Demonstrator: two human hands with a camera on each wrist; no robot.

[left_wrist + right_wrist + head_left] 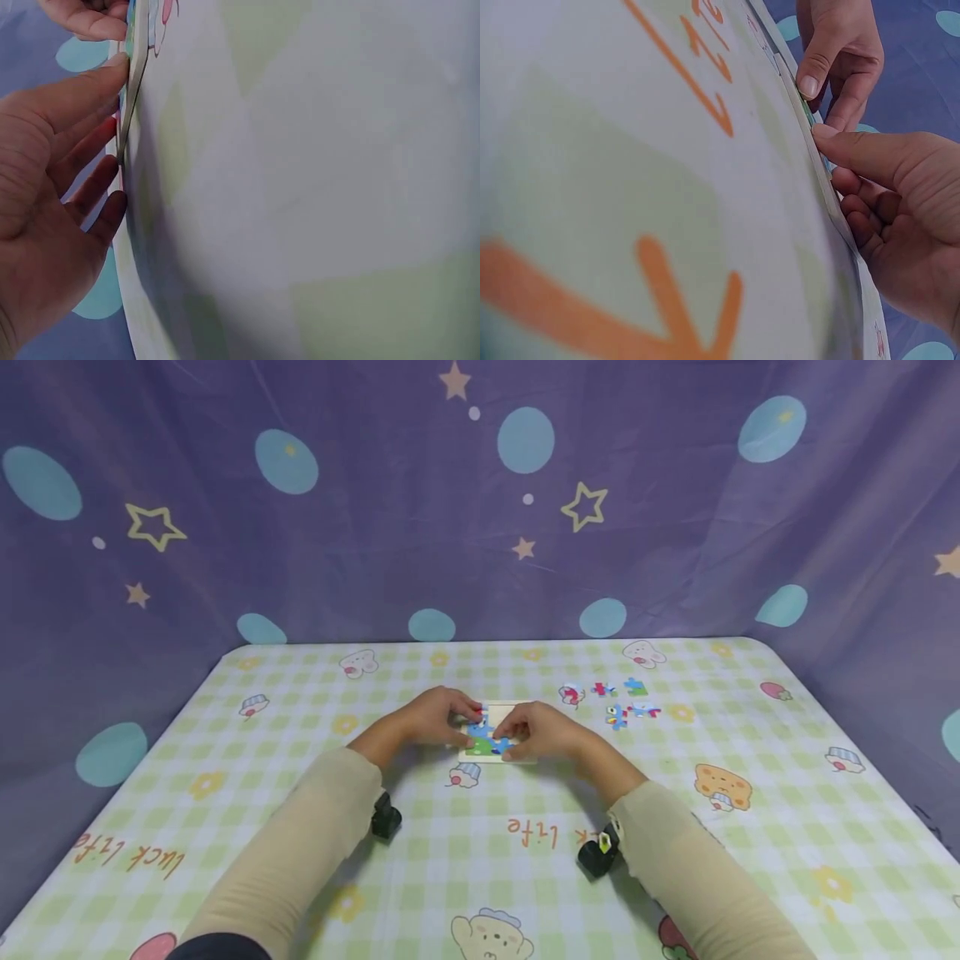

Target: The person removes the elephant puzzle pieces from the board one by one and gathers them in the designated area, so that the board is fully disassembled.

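Observation:
A small wooden jigsaw tray [498, 760] lies on the table, partly filled with blue, green and red pieces; its upper right part shows bare wood. My left hand [437, 717] rests at the tray's left side, thumb and fingers spread, with fingertips on the pieces there. From the right, my right hand [546, 731] reaches over the tray and pinches a blue puzzle piece [501, 745] between thumb and curled fingers, low over the board. In the right wrist view the right thumb [855, 154] is right at the tray's near edge, and the fingers partly hide the pieces.
Several loose puzzle pieces [617, 717] lie on the table right of the tray, toward the back. A checked cloth with printed figures covers the table [420, 893]. Behind it hangs a purple curtain [420, 527] with stars and blue ovals.

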